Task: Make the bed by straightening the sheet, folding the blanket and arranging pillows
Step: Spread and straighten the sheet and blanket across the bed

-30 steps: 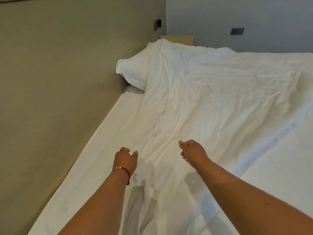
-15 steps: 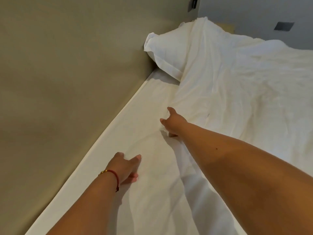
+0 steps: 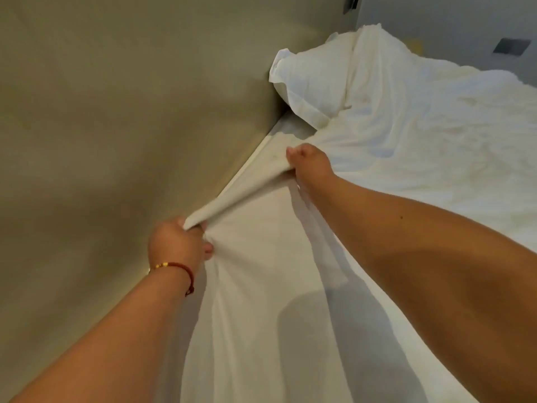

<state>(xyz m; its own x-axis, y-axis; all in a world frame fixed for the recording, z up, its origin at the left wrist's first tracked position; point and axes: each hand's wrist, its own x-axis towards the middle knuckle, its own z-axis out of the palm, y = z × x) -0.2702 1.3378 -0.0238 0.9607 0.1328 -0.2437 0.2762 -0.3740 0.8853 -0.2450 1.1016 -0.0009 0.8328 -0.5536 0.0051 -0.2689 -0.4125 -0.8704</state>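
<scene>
Big tan wall (image 3: 116, 112) just past the fingers, white sheet (image 3: 261, 286) pulled tight between both fists along the bed's edge, rumpled blanket (image 3: 421, 135) beyond, pillow (image 3: 308, 82) farther up, right hand (image 3: 309, 162) gripping sheet, left hand (image 3: 177, 242) gripping sheet, red bracelet (image 3: 181, 267)

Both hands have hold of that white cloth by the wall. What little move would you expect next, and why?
Probably a pull toward the wall, to spread it flat. The left hand and right hand each grip the edge of the white sheet, which is stretched taut between them and lifted. Beyond them the bedding is wrinkled and bunched over the pillow.
</scene>
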